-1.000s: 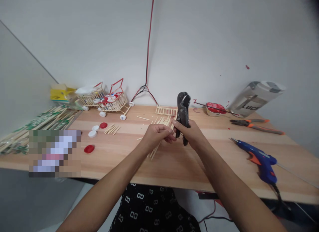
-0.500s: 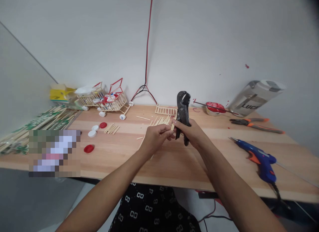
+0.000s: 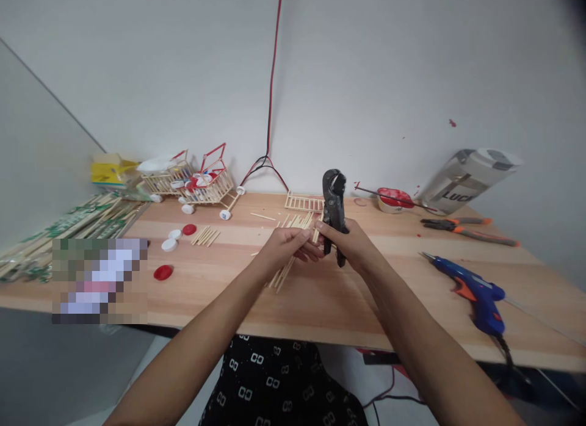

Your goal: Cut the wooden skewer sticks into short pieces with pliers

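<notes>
Over the middle of the wooden table (image 3: 320, 304), my right hand (image 3: 350, 243) is closed around the handles of black cutting pliers (image 3: 333, 200), whose jaws point up. My left hand (image 3: 286, 246) pinches a bundle of thin wooden sticks (image 3: 284, 270) that slants down to the left, its upper end touching my right hand beside the pliers. More cut sticks (image 3: 295, 221) lie on the table just behind my hands, with a small stick ladder frame (image 3: 304, 202) beyond them.
A blue glue gun (image 3: 473, 292) lies at the right, orange-handled pliers (image 3: 462, 227) and a red-stained dish (image 3: 394, 200) behind it. Stick-built carts (image 3: 201, 182), bottle caps (image 3: 176, 243) and a stick pile (image 3: 68, 227) lie at the left. Red and black wires (image 3: 270, 127) run down the wall.
My hands have stayed nearly in place. The stick bundle in my left hand shifted a little, its lower end showing again below the hand.
</notes>
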{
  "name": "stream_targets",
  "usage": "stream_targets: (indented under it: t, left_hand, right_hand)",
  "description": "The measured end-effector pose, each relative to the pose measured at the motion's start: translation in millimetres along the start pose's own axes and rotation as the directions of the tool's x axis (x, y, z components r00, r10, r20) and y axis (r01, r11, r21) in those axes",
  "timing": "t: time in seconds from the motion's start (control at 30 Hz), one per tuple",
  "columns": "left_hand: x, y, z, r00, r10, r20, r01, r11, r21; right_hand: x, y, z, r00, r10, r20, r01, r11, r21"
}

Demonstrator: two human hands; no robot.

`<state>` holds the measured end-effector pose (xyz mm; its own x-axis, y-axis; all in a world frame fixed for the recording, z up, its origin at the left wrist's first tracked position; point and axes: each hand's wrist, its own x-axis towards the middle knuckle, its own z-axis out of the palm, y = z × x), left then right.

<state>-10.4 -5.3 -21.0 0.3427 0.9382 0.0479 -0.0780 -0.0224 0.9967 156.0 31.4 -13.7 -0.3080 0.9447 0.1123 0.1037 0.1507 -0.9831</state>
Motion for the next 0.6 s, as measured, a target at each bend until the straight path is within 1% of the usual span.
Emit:
stream_targets:
  t: [0.07,0.17,0.27,0.33,0.6]
  left_hand:
    - [0.0,-1.3,-0.6,0.999,-0.033,-0.024,0.033,0.999,-0.029]
    - [-0.1,-2.5,-1.1,0.996,-0.073,-0.058,0.071,0.997,-0.041]
    - [-0.3,-3.3,-2.3,0.994,-0.104,-0.037,0.103,0.994,-0.032]
    - [-0.6,-4.3,-3.1,0.993,-0.115,-0.029,0.114,0.993,-0.037]
    - [0.3,-6.4,-1.0,0.994,-0.061,-0.093,0.059,0.998,-0.021]
  right_hand:
    - [0.6,1.0,0.5,1.0,0.003,-0.006,-0.004,1.0,-0.013]
    - [1.9,2.8,0.6,1.0,-0.004,-0.01,0.003,0.997,-0.077]
    - [3.2,4.6,0.6,0.999,-0.032,0.008,0.033,0.988,-0.149]
    - [3.6,5.3,1.2,0.999,-0.05,0.021,0.053,0.984,-0.167]
    - [3.9,5.0,3.5,0.998,-0.067,0.017,0.069,0.975,-0.209]
